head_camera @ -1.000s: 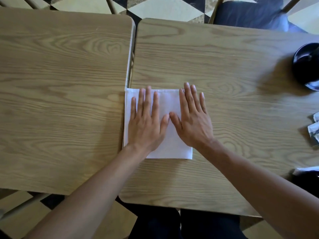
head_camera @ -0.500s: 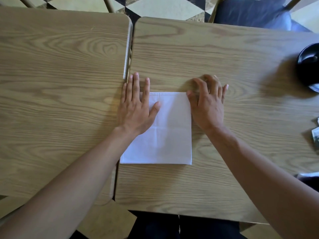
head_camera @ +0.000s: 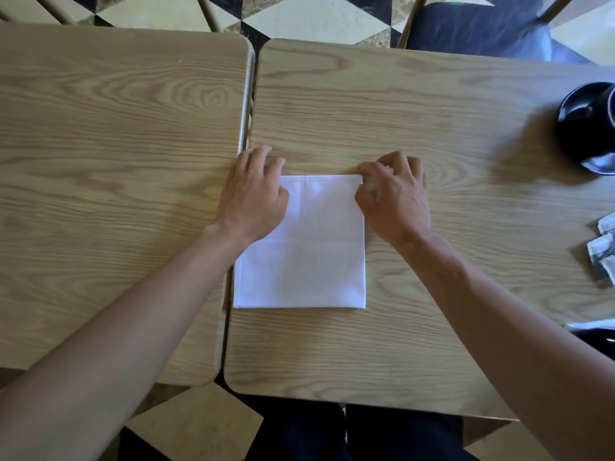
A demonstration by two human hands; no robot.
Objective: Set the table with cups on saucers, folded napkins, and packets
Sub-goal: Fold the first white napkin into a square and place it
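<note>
A white folded napkin (head_camera: 309,261) lies flat on the right wooden table (head_camera: 416,121), its left edge over the gap between the two tables. My left hand (head_camera: 254,194) curls over the napkin's far left corner. My right hand (head_camera: 394,194) pinches the far right corner with thumb and fingertips. A black cup on a black saucer (head_camera: 589,128) stands at the right edge. Several small packets (head_camera: 604,251) lie at the right edge, cut off by the frame.
A second wooden table (head_camera: 116,161) adjoins on the left. A dark cushioned chair (head_camera: 482,24) stands beyond the right table. Another dark object with a white strip (head_camera: 595,334) shows at the right edge. Checkered floor lies around.
Both hands slid from flat on the napkin's middle out to its far corners, and the fingers curled there. The napkin stayed flat on the table.
</note>
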